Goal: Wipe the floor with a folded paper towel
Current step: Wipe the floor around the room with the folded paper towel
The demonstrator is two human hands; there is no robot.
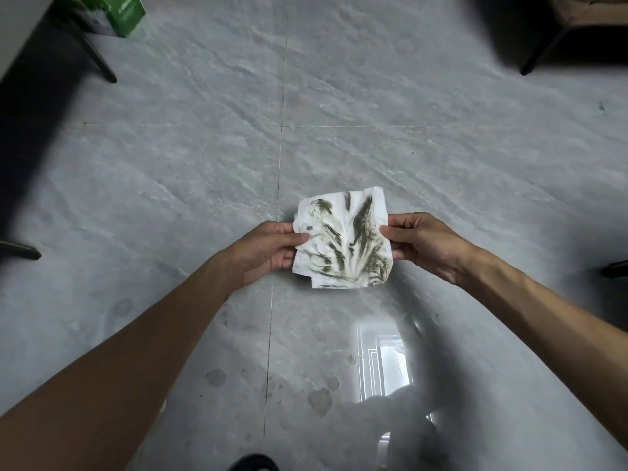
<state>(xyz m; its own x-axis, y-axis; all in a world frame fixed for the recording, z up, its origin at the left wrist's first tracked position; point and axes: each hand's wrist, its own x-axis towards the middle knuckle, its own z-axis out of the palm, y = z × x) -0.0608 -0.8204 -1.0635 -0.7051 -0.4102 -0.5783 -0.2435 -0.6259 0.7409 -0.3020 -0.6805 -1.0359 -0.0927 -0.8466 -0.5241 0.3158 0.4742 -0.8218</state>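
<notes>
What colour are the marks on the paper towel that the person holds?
Dark olive-green streaks on the white paper towel, fanning upward; seen in the head view.

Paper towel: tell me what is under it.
Held by the left hand and right hand, the stained paper towel is above grey floor. Fingers curl beneath its side edges, thumbs on top. The floor patch below and the towel's underside are hidden.
</notes>
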